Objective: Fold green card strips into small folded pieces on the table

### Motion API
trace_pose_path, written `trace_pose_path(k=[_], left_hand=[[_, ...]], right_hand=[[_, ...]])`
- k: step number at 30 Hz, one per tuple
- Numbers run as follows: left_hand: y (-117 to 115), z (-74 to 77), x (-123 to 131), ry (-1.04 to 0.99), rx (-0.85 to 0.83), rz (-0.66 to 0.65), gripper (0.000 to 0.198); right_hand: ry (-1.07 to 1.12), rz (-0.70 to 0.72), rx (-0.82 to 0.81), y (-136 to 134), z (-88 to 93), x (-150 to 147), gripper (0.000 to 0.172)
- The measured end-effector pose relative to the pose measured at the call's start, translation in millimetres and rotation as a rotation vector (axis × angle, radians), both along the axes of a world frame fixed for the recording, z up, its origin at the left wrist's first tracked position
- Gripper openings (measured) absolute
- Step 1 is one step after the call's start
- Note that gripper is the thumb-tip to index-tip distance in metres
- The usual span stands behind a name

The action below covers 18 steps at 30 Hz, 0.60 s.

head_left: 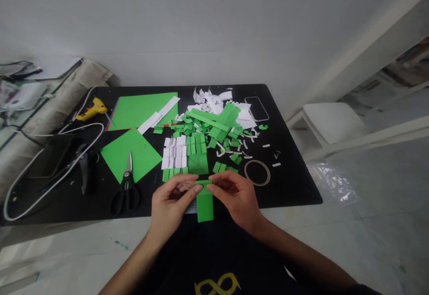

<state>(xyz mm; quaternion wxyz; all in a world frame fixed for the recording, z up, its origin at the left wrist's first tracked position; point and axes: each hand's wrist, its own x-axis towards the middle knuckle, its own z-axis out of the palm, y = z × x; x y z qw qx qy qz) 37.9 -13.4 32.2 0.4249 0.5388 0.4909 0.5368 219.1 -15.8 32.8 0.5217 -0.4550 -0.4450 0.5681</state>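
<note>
Together, left hand and right hand, grip pinched on 1 green strip, top seemingly folded.

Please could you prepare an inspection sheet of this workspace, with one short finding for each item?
Surface: black tabletop, partly covered.
Job's things: green paper strip, bent near its upper end.
Clutter: green paper scraps, white paper scraps, scissors.
Grips: left hand and right hand both pinch the strip's upper part.
Cables: white cable loops near the yellow glue gun.
Surroundings: white stool right of the tabletop; clear plastic on the floor.
</note>
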Motion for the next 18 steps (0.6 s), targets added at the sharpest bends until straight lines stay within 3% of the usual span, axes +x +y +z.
trace_pose_path(k=[12,18], left_hand=[[-0.7,-1.6,-2.1,0.071,0.065,-0.033,0.015],[0.1,4.2,-0.3,-0.043,-0.111,-0.062,0.012]], right_hand=[[0.031,-0.014,-0.022,-1.1,0.0,-0.7,0.012],[0.027,-0.005,0.014,-0.1,-0.6,-0.9,0.015]])
